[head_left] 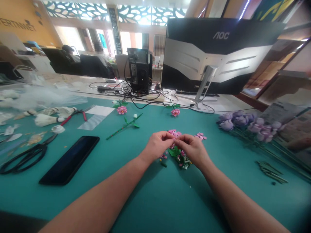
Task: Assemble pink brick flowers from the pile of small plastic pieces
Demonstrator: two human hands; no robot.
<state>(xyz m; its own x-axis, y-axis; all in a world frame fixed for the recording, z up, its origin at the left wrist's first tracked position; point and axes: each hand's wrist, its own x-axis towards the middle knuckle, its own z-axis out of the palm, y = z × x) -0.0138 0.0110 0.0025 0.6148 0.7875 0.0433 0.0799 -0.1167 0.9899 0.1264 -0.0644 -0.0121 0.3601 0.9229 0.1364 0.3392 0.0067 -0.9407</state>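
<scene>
Pink pieces [174, 132] peek from behind hands [157, 145] [194, 149] pinched together on an indistinct piece [174, 139].

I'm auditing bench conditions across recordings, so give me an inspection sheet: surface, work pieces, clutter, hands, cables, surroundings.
Surface: green mat, covered in places.
Work pieces: pink pieces and green pieces under the hands; two pink flowers and a stem farther off.
Clutter: phone, scissors, pliers, shuttlecocks leftward; purple flowers rightward.
Hands: left hand and right hand close together, fingers bent; anything held is too small to tell.
Cables: black cables tangled around the PC.
Surroundings: monitor seen from behind; people seated beyond.
</scene>
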